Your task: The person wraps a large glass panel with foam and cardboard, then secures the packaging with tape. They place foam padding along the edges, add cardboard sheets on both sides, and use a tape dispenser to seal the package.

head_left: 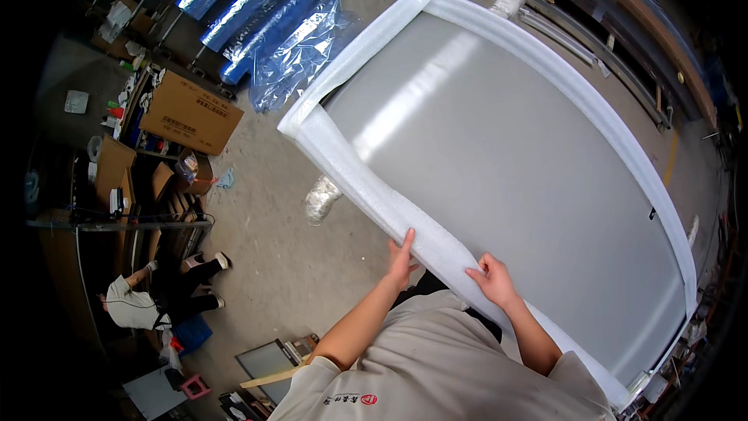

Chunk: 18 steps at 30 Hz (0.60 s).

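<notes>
A large flat grey panel (pixel 506 140) lies in front of me, its edges covered with white foam wrap (pixel 362 175). At the near edge, my left hand (pixel 401 261) grips the wrapped side, thumb on the outer face and the other fingers partly hidden. Farther right along that edge, my right hand (pixel 492 279) has its fingers curled and pinches the inner border of the foam. The foam between my hands lies folded over the edge. Toward the lower right the panel's near side passes beside my body.
Padded support bars (pixel 321 199) show beneath the panel. Rolls of blue plastic film (pixel 265 8) stand at the far left, near a cardboard box (pixel 191 113). Another person (pixel 140 300) sits at the left by cluttered shelves. Long stacked boards (pixel 623 15) lie at the far right.
</notes>
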Motion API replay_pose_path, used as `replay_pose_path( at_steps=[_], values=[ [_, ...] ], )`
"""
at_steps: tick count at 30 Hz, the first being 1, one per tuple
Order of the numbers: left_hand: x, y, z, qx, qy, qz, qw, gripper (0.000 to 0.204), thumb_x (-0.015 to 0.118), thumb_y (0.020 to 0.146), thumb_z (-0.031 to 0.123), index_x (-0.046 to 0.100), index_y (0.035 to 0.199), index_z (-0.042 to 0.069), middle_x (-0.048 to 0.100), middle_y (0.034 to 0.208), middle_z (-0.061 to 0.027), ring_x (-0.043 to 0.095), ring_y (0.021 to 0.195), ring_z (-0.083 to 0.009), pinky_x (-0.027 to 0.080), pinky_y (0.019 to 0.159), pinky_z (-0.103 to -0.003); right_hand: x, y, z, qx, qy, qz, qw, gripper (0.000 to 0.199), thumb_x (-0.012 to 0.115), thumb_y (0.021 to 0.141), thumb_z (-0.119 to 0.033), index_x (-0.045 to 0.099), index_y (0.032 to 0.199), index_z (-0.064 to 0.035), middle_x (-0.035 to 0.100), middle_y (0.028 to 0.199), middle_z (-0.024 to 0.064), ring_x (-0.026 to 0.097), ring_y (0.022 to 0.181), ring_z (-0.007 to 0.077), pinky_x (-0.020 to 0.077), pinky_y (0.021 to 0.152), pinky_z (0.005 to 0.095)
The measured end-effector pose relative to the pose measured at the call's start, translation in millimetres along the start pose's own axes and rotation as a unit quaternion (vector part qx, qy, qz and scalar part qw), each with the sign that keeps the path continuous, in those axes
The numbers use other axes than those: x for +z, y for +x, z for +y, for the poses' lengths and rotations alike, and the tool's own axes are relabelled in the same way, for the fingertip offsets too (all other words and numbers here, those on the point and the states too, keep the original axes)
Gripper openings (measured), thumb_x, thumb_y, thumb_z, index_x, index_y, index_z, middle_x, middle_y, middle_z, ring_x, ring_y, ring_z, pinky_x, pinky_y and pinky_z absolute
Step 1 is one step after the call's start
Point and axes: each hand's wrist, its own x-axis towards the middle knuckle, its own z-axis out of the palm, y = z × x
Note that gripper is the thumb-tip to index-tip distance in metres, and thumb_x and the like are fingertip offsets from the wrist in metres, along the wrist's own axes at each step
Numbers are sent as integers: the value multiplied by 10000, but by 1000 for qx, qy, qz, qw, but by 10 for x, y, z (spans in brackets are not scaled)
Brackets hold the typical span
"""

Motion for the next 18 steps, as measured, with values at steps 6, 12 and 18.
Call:
replay_pose_path(
  at_steps=[6, 12, 18],
  values=[
    [340, 240, -16, 16, -66, 107, 992, 1168, 790, 912, 595, 70, 1656, 54, 317, 1659, -211, 416, 1483, -359, 386, 1202, -545, 263, -71, 196, -141, -179, 163, 960, 275, 803, 931, -203, 572, 887, -61, 589, 887, 107, 602, 738, 360, 516, 669, 439],
    [313, 417, -137, 70, -56, 156, 984, 979, 806, 939, 382, 189, 1588, -12, 401, 1593, -252, 460, 1443, -333, 397, 1197, -453, 214, 314, 84, -114, -281, 209, 930, 185, 786, 912, -169, 629, 957, -84, 578, 979, 105, 620, 938, 333, 512, 807, 474],
    [53, 493, -319, 139, -161, 50, 976, 904, 825, 923, 364, 290, 1541, -23, 475, 1536, -244, 504, 1405, -344, 399, 1198, -452, 441, 177, -230, -204, -206, 183, 939, 110, 761, 908, -74, 668, 966, -70, 603, 968, 105, 643, 867, 314, 529, 754, 445]
  ],
)
